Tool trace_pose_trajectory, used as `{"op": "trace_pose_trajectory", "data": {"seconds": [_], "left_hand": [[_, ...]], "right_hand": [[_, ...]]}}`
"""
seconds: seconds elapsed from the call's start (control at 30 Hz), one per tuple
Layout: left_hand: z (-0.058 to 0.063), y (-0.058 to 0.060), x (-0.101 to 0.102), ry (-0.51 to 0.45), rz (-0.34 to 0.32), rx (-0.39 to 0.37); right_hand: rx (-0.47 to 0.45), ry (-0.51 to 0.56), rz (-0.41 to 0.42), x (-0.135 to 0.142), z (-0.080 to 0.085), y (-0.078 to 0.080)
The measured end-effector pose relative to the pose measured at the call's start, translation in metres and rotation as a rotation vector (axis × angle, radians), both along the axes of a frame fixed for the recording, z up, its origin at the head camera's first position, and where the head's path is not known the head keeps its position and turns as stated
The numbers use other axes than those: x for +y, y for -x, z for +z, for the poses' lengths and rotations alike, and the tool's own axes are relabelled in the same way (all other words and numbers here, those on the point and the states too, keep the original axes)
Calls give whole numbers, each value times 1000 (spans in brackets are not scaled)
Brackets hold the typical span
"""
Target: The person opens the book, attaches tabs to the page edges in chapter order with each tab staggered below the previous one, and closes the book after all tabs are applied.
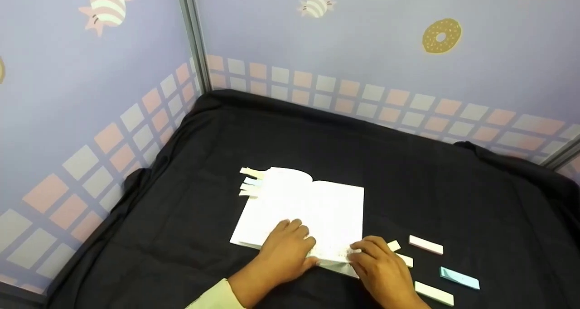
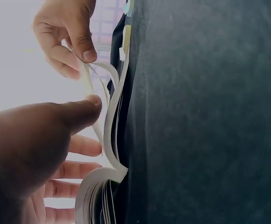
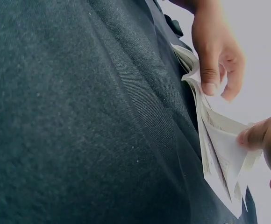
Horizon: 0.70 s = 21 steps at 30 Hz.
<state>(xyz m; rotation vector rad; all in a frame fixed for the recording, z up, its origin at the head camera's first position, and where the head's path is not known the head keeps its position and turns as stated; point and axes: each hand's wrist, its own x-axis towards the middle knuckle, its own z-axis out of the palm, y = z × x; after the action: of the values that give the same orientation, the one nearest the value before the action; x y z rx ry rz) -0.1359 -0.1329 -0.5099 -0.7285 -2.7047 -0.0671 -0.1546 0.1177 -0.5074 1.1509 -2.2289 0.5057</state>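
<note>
An open book (image 1: 326, 209) lies on the black cloth, its pages bright and washed out. Pale sticky tabs (image 1: 252, 184) stick out from its upper left edge. My left hand (image 1: 290, 248) rests on the lower part of the pages near the middle, its thumb (image 2: 82, 112) at the bottom edge and its fingers spread. At the lower right corner my right hand (image 1: 383, 266) pinches lifted pages (image 3: 224, 149) between thumb and fingers. A small pale strip (image 1: 393, 245) shows beside the right hand's fingers; whether they touch it, I cannot tell.
Right of the book lie sticky-note pads: a pinkish one (image 1: 426, 245), a blue one (image 1: 459, 278), a pale one (image 1: 434, 294) and another pale one (image 1: 406, 260) partly behind the right hand. Patterned walls (image 1: 317, 41) enclose the cloth-covered table (image 1: 181, 236) at left and back.
</note>
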Motion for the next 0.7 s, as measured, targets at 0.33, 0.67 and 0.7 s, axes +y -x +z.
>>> {"op": "trace_pose_trajectory", "data": {"seconds": [0.33, 0.67, 0.7], "left_hand": [[-2, 8, -3, -331, 260, 494], [6, -3, -2, -11, 57, 58], [5, -4, -1, -3, 45, 15]], "right_hand": [[-27, -62, -27, 5, -5, 0], [-22, -26, 25, 6, -5, 0], [-21, -25, 23, 6, -5, 0]]}}
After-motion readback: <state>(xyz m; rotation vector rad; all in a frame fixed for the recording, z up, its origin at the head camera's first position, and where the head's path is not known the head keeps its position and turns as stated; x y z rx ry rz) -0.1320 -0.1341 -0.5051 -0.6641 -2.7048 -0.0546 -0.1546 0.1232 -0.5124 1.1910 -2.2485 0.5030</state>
